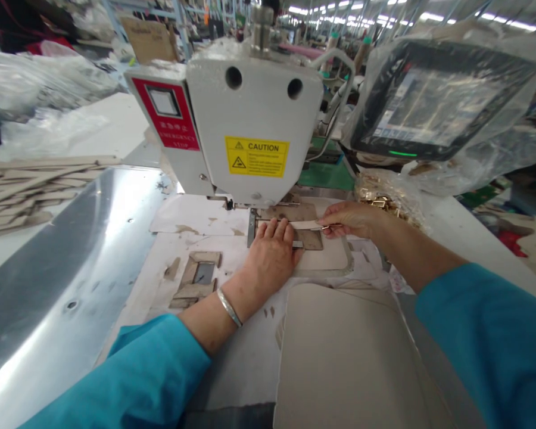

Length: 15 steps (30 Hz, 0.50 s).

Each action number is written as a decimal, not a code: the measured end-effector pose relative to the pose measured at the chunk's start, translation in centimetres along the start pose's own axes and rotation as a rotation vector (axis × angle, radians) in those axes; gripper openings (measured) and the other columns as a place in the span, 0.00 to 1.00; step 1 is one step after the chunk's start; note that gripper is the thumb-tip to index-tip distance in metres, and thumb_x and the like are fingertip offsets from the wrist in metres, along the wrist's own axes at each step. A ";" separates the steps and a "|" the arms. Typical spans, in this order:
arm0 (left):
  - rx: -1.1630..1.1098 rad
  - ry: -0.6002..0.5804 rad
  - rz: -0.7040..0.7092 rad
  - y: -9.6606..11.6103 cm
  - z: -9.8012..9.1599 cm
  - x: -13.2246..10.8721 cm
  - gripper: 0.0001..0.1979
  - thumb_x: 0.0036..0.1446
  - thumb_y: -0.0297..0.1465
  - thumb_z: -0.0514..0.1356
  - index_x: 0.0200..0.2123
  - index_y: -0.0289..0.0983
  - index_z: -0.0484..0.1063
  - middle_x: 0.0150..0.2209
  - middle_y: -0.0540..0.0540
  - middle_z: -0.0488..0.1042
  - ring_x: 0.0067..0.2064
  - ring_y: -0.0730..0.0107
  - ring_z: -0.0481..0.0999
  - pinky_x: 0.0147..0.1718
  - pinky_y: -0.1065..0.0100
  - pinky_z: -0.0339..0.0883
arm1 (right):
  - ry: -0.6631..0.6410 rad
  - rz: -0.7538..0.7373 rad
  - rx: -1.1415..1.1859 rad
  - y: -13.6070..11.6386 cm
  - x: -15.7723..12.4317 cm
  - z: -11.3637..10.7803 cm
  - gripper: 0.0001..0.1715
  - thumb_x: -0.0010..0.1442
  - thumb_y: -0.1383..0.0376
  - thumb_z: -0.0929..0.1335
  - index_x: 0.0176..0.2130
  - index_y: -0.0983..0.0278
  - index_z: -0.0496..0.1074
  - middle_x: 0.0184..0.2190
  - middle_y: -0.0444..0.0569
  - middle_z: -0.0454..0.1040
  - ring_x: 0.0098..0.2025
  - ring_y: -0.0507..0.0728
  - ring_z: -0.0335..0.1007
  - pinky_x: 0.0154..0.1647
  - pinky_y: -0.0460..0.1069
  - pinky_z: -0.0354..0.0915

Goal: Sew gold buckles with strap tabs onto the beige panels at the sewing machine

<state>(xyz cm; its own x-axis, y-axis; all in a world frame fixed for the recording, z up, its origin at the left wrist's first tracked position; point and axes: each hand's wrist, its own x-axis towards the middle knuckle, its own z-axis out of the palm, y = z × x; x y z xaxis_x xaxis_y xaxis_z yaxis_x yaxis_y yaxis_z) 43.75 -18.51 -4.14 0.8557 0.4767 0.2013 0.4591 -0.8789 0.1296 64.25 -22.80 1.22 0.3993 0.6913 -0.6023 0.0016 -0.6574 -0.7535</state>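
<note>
**Left hand (274, 245) and right hand (346, 219) at a narrow, pale-beige flat strip (307, 225)**

The strip lies crosswise in front of a glossy white machine head (254, 119), over a brown flat plate (311, 241). The left hand is palm down, fingers extended and close together, pressing on the strip's left part; the right hand pinches its right end between thumb and fingers. A thin shiny piece shows there, too small to identify.

A smooth beige panel with rounded corners (339, 351) lies nearest the wearer. White sheeting (236, 357) covers part of the tabletop, beside a reflective metal plate (40, 292). Beige strips (36, 182) are heaped at left; gold-coloured metal pieces (379, 195) fill clear plastic at right.

Ceiling lights (433, 16) run through the large room.

The red label (167, 113) reads "EMERGENCY STOP"; the yellow label (256, 157) reads "CAUTION", its smaller lines blurred.
</note>
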 end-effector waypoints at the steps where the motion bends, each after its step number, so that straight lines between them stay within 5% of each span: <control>1: 0.003 -0.002 -0.001 0.0 0.0 0.0 0.27 0.66 0.39 0.53 0.61 0.26 0.61 0.64 0.32 0.61 0.65 0.46 0.59 0.63 0.50 0.53 | -0.003 0.007 -0.025 -0.1 -0.1 0.0 0.15 0.58 0.80 0.69 0.25 0.69 0.64 0.16 0.44 0.70 0.19 0.48 0.67 0.26 0.44 0.72; 15: 0.010 0.018 0.000 -0.2 0.4 -0.1 0.27 0.65 0.39 0.53 0.61 0.26 0.61 0.64 0.33 0.62 0.65 0.46 0.60 0.62 0.50 0.55 | 0.161 0.015 -0.320 0.7 0.4 1.5 0.15 0.60 0.73 0.70 0.25 0.67 0.64 0.13 0.40 0.66 0.13 0.46 0.62 0.18 0.42 0.66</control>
<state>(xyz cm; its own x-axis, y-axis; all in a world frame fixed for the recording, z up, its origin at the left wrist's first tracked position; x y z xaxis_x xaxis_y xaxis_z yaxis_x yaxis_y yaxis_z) 43.70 -18.35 -4.60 0.8515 0.4765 0.2190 0.4610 -0.8792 0.1203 63.04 -22.57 0.04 0.5407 0.6412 -0.5445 0.2714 -0.7457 -0.6085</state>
